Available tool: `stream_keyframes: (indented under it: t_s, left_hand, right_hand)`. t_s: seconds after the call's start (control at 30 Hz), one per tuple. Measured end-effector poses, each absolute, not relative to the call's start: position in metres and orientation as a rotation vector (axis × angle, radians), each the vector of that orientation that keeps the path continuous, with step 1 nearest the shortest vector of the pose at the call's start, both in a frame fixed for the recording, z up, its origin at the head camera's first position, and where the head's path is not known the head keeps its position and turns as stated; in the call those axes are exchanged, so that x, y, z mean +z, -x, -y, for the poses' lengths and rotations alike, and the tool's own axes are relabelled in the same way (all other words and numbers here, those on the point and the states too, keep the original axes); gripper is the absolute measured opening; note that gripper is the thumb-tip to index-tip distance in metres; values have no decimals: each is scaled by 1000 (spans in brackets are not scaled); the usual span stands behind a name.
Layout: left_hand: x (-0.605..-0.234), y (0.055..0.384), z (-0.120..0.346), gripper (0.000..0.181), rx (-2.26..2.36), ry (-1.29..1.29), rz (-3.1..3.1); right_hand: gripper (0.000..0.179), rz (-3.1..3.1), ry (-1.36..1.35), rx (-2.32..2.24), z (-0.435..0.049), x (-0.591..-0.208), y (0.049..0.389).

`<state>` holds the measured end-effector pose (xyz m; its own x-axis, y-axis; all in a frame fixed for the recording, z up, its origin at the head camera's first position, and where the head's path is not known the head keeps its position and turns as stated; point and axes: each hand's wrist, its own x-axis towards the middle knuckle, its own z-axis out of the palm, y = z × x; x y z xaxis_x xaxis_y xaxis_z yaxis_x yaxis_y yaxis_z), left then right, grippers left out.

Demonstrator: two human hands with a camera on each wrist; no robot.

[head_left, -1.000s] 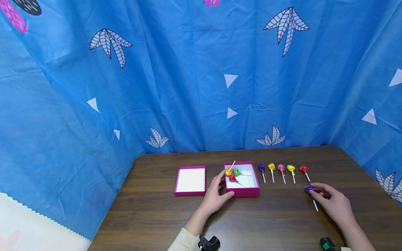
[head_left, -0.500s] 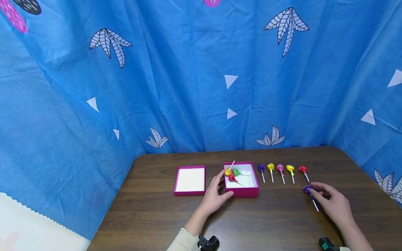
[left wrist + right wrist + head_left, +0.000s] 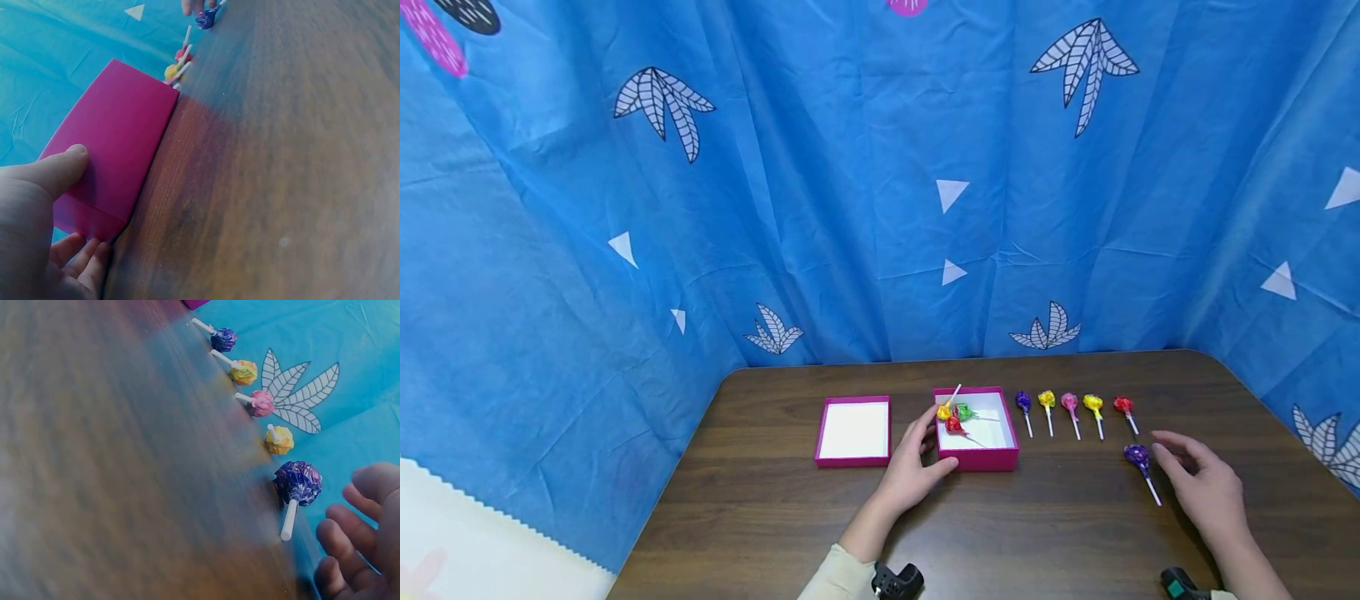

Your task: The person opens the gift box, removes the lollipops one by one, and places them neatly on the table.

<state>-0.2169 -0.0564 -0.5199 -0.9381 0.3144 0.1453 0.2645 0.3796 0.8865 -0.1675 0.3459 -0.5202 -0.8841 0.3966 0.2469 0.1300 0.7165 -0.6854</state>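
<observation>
A purple-wrapped lollipop point(image 3: 1137, 456) lies on the table, its white stick pointing toward the near right. Just right of it is my right hand point(image 3: 1206, 483), fingers loosely bent and apart from it; the right wrist view shows a gap between fingertips and candy. My left hand point(image 3: 912, 471) grips the near left corner of a magenta box point(image 3: 980, 460), thumb on the front wall and fingers along the left side. Inside the box lie a yellow lollipop point(image 3: 944, 412), a green lollipop point(image 3: 965, 412) and a red lollipop point(image 3: 955, 426); the yellow one's stick leans over the back rim.
Behind the purple lollipop, a row runs right from the box: blue-purple lollipop point(image 3: 1024, 402), yellow lollipop point(image 3: 1047, 400), pink lollipop point(image 3: 1071, 402), another yellow lollipop point(image 3: 1093, 404), red lollipop point(image 3: 1123, 404). A magenta-edged lid point(image 3: 853, 429) lies left of the box. A blue curtain point(image 3: 880, 208) surrounds the table.
My right fingers have let go of the purple lollipop and drawn slightly right, leaving it on the table. The left hand and the box have stayed in place.
</observation>
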Motion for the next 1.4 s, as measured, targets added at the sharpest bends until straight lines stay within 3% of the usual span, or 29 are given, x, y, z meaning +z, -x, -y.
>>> stream_keyframes:
  t_s: [0.43, 0.9, 1.4]
  left_hand:
    - [-521, 216, 54, 83, 1644, -542, -2574]
    - [-523, 215, 56, 83, 1659, -552, -2587]
    - [-524, 217, 56, 83, 1656, -546, -2580]
  right_hand:
    - [37, 2335, 470, 1077, -330, -488, 162]
    - [30, 2229, 100, 1168, -278, -434, 180]
    - [34, 2457, -281, 1194, -223, -419, 220]
